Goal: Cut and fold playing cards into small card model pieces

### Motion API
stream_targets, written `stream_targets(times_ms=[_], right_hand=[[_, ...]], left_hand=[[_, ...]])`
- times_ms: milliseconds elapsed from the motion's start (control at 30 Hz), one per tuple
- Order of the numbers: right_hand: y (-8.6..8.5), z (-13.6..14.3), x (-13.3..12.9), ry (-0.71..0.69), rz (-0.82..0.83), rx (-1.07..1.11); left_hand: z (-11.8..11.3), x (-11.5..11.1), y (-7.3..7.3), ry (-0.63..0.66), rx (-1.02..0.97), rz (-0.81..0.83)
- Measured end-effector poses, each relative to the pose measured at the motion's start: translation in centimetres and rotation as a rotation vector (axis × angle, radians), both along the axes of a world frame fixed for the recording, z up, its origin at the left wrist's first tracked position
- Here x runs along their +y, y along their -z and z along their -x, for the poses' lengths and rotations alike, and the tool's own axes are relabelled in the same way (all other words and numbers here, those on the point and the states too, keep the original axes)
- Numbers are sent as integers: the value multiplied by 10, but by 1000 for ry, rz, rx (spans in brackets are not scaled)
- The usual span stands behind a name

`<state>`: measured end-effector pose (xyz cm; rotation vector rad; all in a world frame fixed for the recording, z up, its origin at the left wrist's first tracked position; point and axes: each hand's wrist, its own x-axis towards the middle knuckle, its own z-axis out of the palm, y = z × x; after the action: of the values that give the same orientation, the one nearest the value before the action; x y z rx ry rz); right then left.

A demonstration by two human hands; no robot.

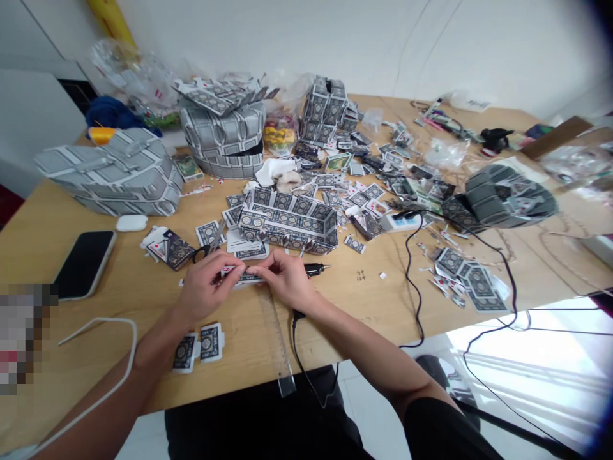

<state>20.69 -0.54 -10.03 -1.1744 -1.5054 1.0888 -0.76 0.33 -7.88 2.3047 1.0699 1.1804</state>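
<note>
Both my left hand and my right hand pinch a strip of joined playing cards, low over the table. The fingertips of the two hands almost meet, and they cover part of the strip. Just behind the hands stands an open box woven from folded playing cards. A black pen-like tool with a metal tip lies by my right hand, partly hidden by it. Scissors rest beside my left hand. Two playing cards with cut tabs lie near my left forearm.
Woven card baskets stand at the back left, another at the right. Loose cards cover the middle. A phone lies left. A black cable trails off the front edge near a clear ruler.
</note>
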Motion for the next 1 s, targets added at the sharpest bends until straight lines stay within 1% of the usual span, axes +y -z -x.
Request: stream_targets(times_ms=[133,367,500,667,833,1000], right_hand=[[2,1,-1,-18,6,-2],[2,3,-2,3,77,38],[2,2,-2,0,53,72],[-1,2,-1,-2,33,94],[-2,2,0,-5,83,86],[0,1,0,-21,111,103]], left_hand=[[-2,-2,-1,41,-19,23],[-3,-4,-6,-16,-21,60],[-2,-3,-6,-24,-63,91],[0,-1,-2,-30,-143,214],[2,2,3,-73,-276,387],[2,4,5,-105,-328,475]])
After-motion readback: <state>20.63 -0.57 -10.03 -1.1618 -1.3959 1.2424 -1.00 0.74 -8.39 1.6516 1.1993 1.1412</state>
